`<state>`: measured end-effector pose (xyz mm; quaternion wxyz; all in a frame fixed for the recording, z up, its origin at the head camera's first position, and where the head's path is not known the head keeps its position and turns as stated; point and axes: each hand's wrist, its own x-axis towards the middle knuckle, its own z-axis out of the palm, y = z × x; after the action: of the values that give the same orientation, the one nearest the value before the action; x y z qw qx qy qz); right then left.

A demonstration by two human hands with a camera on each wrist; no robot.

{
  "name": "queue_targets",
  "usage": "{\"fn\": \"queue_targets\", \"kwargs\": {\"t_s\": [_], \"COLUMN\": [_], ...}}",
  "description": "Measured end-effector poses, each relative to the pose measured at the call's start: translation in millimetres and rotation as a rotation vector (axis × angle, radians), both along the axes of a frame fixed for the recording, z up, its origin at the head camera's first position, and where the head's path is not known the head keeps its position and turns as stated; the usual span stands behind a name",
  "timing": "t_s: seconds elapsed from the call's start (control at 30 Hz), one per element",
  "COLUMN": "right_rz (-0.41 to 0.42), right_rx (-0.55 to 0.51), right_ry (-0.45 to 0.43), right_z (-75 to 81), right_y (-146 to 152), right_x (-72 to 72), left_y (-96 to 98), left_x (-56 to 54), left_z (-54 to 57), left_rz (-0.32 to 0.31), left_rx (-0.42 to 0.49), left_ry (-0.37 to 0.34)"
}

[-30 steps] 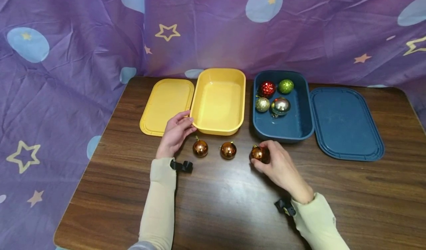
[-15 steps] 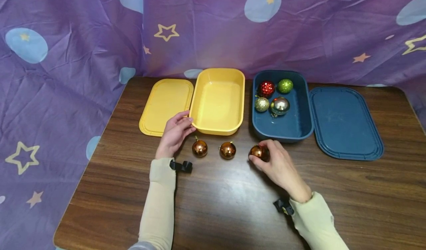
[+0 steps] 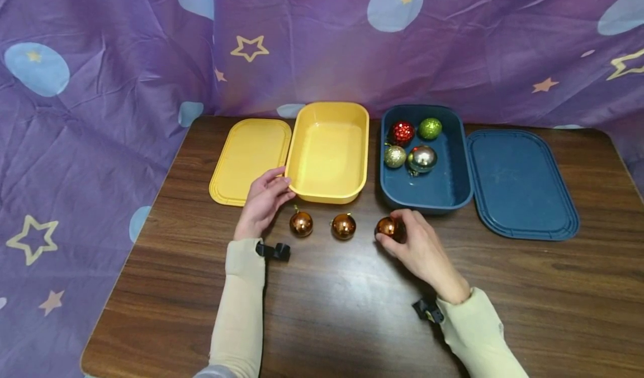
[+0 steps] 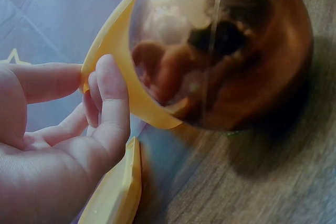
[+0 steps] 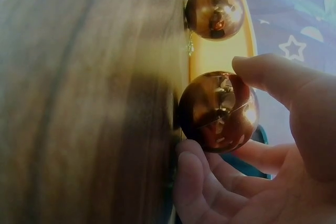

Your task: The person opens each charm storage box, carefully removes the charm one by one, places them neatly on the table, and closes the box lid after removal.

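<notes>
My left hand (image 3: 264,202) pinches the near left corner of a yellow container (image 3: 329,193), whose inside shows no items. My right hand (image 3: 425,246) grips a shiny copper Christmas bauble (image 3: 387,228) between thumb and fingers, just in front of a blue container (image 3: 427,196). In the right wrist view the thumb lies on one side of this bauble and the fingers curl beneath the other. Two matching baubles, a left one (image 3: 301,223) and a middle one (image 3: 344,226), lie on the table before the yellow container. The left one fills much of the left wrist view.
Inside the blue container are a red bauble (image 3: 402,133), a green one (image 3: 430,128), a pale gold glittery one (image 3: 394,156) and a silvery one (image 3: 422,159). A yellow lid (image 3: 251,160) and a blue lid (image 3: 523,185) flank the containers on the wooden table (image 3: 327,311).
The bauble in my right hand has turned slightly, and its gold cap is out of sight. The left hand stays at the yellow container; the head view drifts a little.
</notes>
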<state>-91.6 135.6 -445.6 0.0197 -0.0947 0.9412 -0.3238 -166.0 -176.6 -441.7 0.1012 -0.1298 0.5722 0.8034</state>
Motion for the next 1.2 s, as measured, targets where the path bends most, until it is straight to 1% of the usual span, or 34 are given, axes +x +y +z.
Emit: {"fn": "queue_targets", "kwargs": {"t_s": [0.2,0.43,1.2], "right_rz": [0.001,0.0,-0.005], "right_rx": [-0.002,-0.001,0.0], "right_ry": [-0.02,-0.015,-0.028], "right_z": [0.7,1.6,2.0], "right_y": [0.0,0.5,5.4], "right_x": [-0.2,-0.5,-1.1], "left_y": [0.3,0.2,0.5], "left_x": [0.9,1.2,1.5], "left_z": [1.1,1.8,1.5], "left_rz": [0.002,0.002,-0.003], "left_rx": [0.016,0.03,0.016], "left_ry": [0.007,0.012,0.013]}}
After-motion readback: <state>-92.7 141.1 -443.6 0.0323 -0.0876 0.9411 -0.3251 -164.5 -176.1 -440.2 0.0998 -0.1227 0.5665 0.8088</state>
